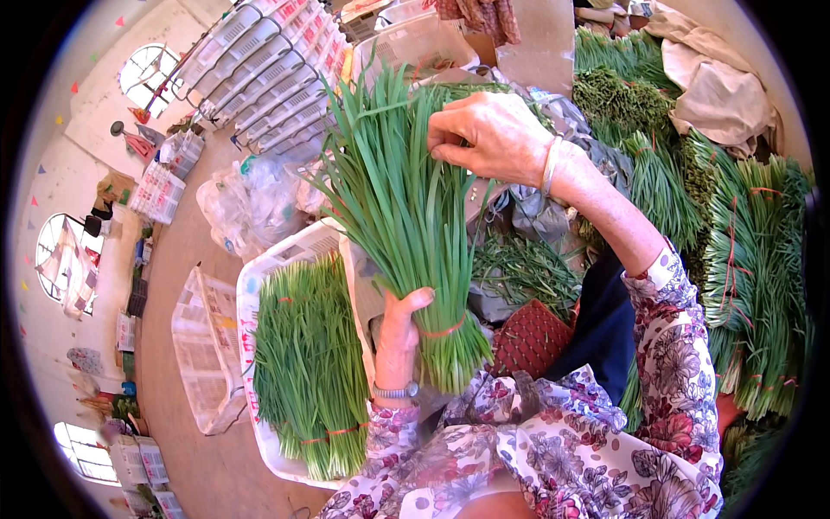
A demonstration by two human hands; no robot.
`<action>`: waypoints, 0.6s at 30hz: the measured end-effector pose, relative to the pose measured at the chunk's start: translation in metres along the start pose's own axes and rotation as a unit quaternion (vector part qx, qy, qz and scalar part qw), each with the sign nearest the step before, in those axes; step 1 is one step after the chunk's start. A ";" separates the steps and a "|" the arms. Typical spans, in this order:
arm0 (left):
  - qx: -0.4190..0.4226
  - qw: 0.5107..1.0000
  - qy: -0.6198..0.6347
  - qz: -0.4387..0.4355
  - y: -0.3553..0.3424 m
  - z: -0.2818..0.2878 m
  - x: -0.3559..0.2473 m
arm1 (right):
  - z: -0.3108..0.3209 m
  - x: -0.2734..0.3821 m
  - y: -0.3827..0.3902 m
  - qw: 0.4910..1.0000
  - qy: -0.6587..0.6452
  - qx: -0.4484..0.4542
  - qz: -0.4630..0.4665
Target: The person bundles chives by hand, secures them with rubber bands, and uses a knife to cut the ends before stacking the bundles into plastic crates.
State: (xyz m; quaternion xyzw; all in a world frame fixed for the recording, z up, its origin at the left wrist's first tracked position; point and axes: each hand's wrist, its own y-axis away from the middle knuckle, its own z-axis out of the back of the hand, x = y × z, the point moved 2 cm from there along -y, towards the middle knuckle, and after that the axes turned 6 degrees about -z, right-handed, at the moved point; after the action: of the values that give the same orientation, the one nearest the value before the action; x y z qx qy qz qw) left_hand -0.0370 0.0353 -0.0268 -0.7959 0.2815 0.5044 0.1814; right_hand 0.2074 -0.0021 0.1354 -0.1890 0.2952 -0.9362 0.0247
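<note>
A thick bunch of garlic chives [406, 203] stands upright before me, leaf tips up and pale cut ends down. My left hand [401, 324] is wrapped round its lower part, thumb across the stems. Below the thumb, a red band [443, 330] circles the stems. At the bunch's upper right, my right hand [497, 138] is closed in a pinch against the leaves; what its fingertips hold, if anything, is too small to make out. To the left, a white crate [248, 346] holds more chive bunches [311, 363] tied with red bands.
Banded green bunches [761, 277] are piled on the right beside a beige cloth [722, 86]. Loose leaves [527, 268] lie beyond my lap near a dark red patterned cushion [529, 342]. Plastic bags [255, 203], an upright crate [206, 350] and stacked grey crates [268, 78] stand left.
</note>
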 end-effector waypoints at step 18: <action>-0.021 1.000 -0.007 -0.004 -0.002 -0.006 0.003 | -0.028 0.010 0.065 0.989 -0.125 0.070 -0.024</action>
State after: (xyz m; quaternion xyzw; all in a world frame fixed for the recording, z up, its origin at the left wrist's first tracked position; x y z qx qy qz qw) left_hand -0.0305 0.0325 -0.0264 -0.7969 0.2663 0.5155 0.1683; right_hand 0.1831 -0.0416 0.0813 -0.3091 0.2186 -0.9241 0.0519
